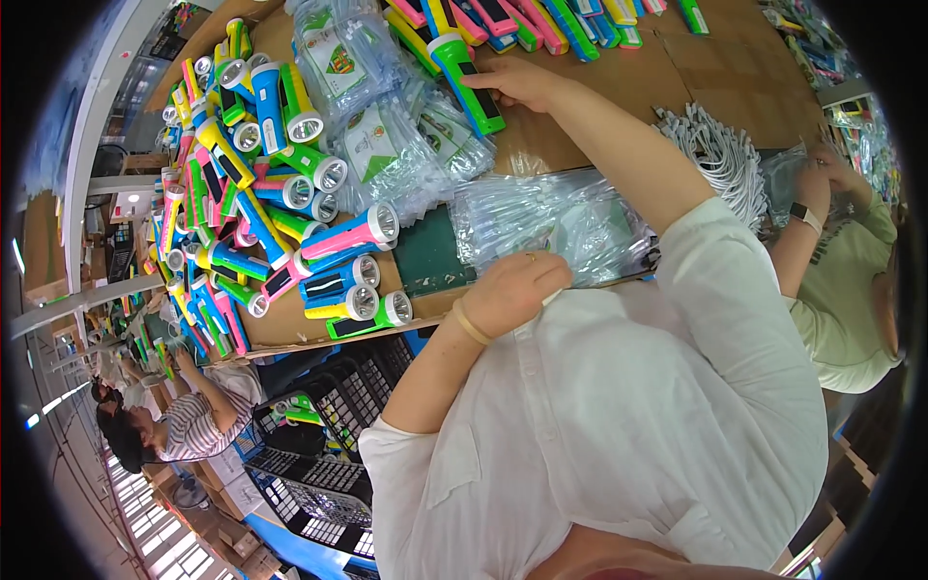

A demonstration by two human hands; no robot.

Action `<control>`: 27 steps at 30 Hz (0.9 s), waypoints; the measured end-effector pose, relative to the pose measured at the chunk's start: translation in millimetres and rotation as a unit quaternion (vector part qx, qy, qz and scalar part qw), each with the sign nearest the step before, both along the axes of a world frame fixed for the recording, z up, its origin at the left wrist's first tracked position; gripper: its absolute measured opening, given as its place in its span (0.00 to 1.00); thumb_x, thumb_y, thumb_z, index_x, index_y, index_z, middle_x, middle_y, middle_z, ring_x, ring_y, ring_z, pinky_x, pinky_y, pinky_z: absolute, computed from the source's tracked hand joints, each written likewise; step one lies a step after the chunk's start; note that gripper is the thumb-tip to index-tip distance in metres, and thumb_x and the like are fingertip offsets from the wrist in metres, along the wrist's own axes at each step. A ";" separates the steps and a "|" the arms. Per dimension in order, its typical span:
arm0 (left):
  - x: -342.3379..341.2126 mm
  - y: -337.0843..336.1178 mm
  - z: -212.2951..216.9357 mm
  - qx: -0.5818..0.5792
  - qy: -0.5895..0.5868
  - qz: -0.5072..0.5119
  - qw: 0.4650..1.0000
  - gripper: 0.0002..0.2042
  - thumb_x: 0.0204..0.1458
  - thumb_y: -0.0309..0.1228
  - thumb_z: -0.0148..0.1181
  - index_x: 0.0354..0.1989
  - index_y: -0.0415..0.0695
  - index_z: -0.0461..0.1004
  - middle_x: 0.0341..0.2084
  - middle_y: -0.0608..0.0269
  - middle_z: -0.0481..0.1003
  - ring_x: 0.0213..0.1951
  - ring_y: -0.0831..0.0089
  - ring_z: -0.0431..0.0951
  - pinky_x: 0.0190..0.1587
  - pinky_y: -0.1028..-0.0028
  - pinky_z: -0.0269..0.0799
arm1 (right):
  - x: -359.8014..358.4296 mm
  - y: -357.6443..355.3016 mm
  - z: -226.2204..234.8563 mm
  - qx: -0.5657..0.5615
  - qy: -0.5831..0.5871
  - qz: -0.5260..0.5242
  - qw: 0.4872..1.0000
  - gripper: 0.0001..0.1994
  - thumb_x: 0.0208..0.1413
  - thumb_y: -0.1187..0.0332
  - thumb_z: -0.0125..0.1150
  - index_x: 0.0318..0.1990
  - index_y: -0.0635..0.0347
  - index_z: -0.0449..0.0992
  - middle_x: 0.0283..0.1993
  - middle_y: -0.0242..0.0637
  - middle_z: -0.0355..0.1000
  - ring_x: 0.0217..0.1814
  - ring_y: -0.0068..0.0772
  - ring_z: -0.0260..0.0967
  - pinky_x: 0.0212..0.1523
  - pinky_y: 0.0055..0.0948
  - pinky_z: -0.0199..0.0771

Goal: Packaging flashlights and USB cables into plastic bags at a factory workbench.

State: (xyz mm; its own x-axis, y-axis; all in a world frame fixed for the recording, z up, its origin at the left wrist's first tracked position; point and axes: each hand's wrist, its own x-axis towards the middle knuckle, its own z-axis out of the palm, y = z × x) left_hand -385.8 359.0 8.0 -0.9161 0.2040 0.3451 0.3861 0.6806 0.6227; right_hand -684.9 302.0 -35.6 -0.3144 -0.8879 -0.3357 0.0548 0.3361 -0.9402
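My right hand (519, 83) reaches across the table with its fingers closed on a green flashlight (480, 104), which has a white collar and a dark panel along its side. Close to my chest, my left hand (517, 292) is curled shut; whatever its fingers hold, if anything, is hidden. Just beyond that hand lies a stack of clear plastic bags (570, 217). More clear packages (387, 145) with white and green cards inside are heaped left of the held flashlight. A large pile of colourful flashlights (280, 193) covers the table's left side.
White cables (710, 159) lie bundled to the right. Further flashlights (580, 29) line the far side of the cardboard-covered table (715, 58). Black plastic crates (333, 435) stand below its left edge. A co-worker's hand (822, 179) works at the right; another person in stripes (203, 420) is at left.
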 end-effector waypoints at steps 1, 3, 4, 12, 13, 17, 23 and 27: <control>0.9 -1.0 -0.8 0.034 -0.034 0.037 0.998 0.11 0.45 0.19 0.60 0.38 0.42 0.76 0.39 0.57 0.77 0.39 0.57 0.79 0.41 0.63 0.76 | 1.5 1.2 -2.4 0.000 -0.001 -0.001 1.000 0.25 0.60 0.51 0.65 0.57 0.59 0.75 0.43 0.29 0.76 0.40 0.19 0.71 0.39 0.22 0.70; 2.8 -3.6 -5.4 0.067 -0.070 0.067 0.993 0.10 0.46 0.19 0.60 0.38 0.42 0.76 0.39 0.56 0.77 0.39 0.57 0.79 0.41 0.63 0.76 | 3.1 10.5 -8.0 -0.068 -0.119 0.016 0.990 0.26 0.60 0.52 0.65 0.59 0.59 0.73 0.40 0.26 0.75 0.35 0.14 0.68 0.34 0.19 0.66; 7.5 -4.7 -13.0 0.064 -0.044 0.109 0.991 0.09 0.47 0.20 0.61 0.38 0.42 0.77 0.38 0.56 0.77 0.38 0.56 0.79 0.40 0.64 0.76 | 14.2 22.6 5.8 -0.065 -0.120 0.020 0.990 0.26 0.60 0.52 0.65 0.59 0.59 0.73 0.40 0.26 0.75 0.35 0.14 0.68 0.34 0.19 0.66; 6.4 -1.5 -19.1 0.076 0.024 0.148 0.986 0.14 0.39 0.17 0.58 0.37 0.44 0.78 0.35 0.58 0.74 0.36 0.57 0.77 0.39 0.64 0.75 | 77.5 169.6 80.2 -0.169 0.113 0.077 0.976 0.28 0.60 0.61 0.67 0.63 0.61 0.65 0.51 0.36 0.74 0.52 0.29 0.71 0.52 0.33 0.73; 5.4 -0.3 -18.8 0.083 0.045 0.159 0.983 0.14 0.39 0.17 0.59 0.36 0.43 0.79 0.34 0.58 0.74 0.35 0.57 0.77 0.37 0.64 0.75 | 82.8 179.6 83.6 -0.124 0.127 0.104 0.979 0.28 0.59 0.60 0.68 0.62 0.61 0.65 0.50 0.39 0.74 0.51 0.32 0.72 0.50 0.36 0.73; 3.0 1.6 -17.4 0.106 0.084 0.189 0.973 0.14 0.38 0.17 0.60 0.35 0.42 0.79 0.32 0.57 0.73 0.33 0.58 0.76 0.33 0.66 0.74 | 86.3 200.9 97.5 0.040 0.259 0.235 0.936 0.25 0.54 0.61 0.71 0.55 0.61 0.70 0.44 0.45 0.77 0.48 0.47 0.76 0.46 0.38 0.75; 6.4 0.2 -20.3 0.164 0.096 0.166 0.968 0.09 0.45 0.22 0.71 0.33 0.41 0.78 0.32 0.58 0.73 0.32 0.63 0.75 0.35 0.70 0.72 | 92.7 206.5 112.4 0.089 0.494 0.355 0.789 0.20 0.48 0.66 0.70 0.50 0.58 0.74 0.42 0.41 0.78 0.48 0.46 0.77 0.48 0.44 0.75; -8.6 2.2 -11.8 0.141 0.101 0.115 0.978 0.09 0.42 0.23 0.71 0.32 0.40 0.78 0.31 0.58 0.71 0.33 0.60 0.73 0.36 0.67 0.70 | 122.7 210.3 75.4 0.032 0.597 0.358 0.717 0.15 0.48 0.67 0.67 0.45 0.54 0.75 0.39 0.36 0.75 0.47 0.40 0.76 0.45 0.39 0.75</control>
